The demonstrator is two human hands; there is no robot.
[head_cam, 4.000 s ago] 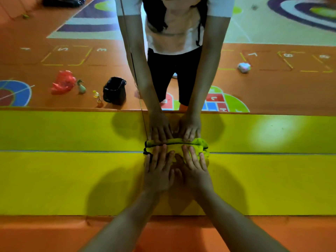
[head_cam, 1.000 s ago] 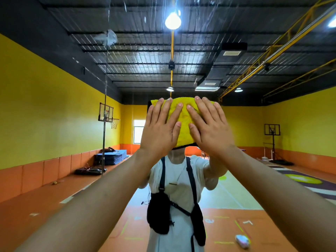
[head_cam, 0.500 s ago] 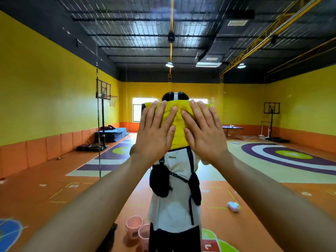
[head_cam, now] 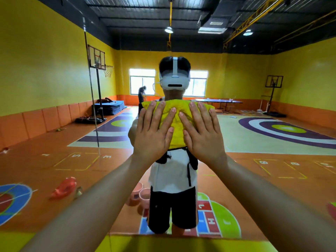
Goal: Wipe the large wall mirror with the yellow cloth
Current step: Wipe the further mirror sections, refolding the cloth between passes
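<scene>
Fingers [head_cam: 161,113] of L hand [head_cam: 154,135] & R hand [head_cam: 201,133] lay straight, slightly spread, pressing the yellow cloth [head_cam: 177,122] flat to the mirror [head_cam: 272,160]. Open glass lay either side & above; bottom edge [head_cam: 181,235] sat well below the wrists, seam [head_cam: 92,106] far L. Vs 0.5 s earlier, cloth had dropped from reflected head to chest.
</scene>
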